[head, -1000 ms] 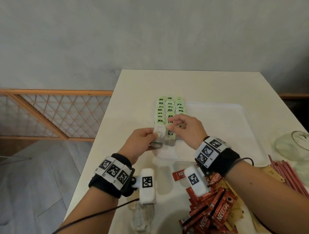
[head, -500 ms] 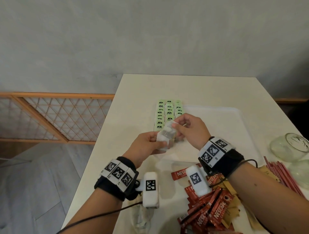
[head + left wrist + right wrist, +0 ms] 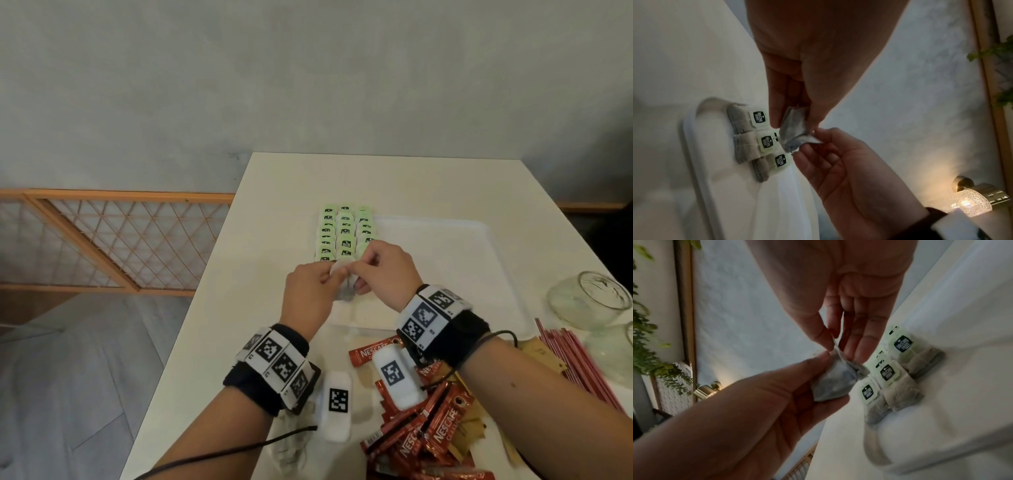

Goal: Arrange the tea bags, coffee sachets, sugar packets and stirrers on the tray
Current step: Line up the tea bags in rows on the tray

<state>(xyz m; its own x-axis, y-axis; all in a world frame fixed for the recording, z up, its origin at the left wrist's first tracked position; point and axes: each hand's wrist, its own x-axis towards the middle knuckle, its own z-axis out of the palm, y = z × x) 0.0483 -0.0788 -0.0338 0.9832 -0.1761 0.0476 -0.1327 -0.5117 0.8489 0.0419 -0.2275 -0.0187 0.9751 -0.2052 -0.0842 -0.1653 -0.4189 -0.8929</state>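
A grey tea bag (image 3: 343, 278) is held between both hands above the near left part of the white tray (image 3: 445, 270). My left hand (image 3: 334, 274) grips its body (image 3: 833, 383) between thumb and fingers. My right hand (image 3: 358, 270) pinches its upper edge (image 3: 837, 348) with thumb and forefinger. Three rows of tea bags with green tags (image 3: 344, 233) lie along the tray's left side, just beyond the hands. The nearest ones (image 3: 760, 141) show in the left wrist view.
Red coffee sachets (image 3: 428, 425) are heaped on the table under my right forearm, with brown sugar packets (image 3: 544, 353) and red stirrers (image 3: 579, 366) to their right. Glass jars (image 3: 589, 301) stand at the right edge. More loose tea bags (image 3: 291, 445) lie under my left wrist.
One second ago the left hand held tea bags at the tray's front row while the right touched a tag. The right hand has since come over and now pinches the left hand's tea bag.
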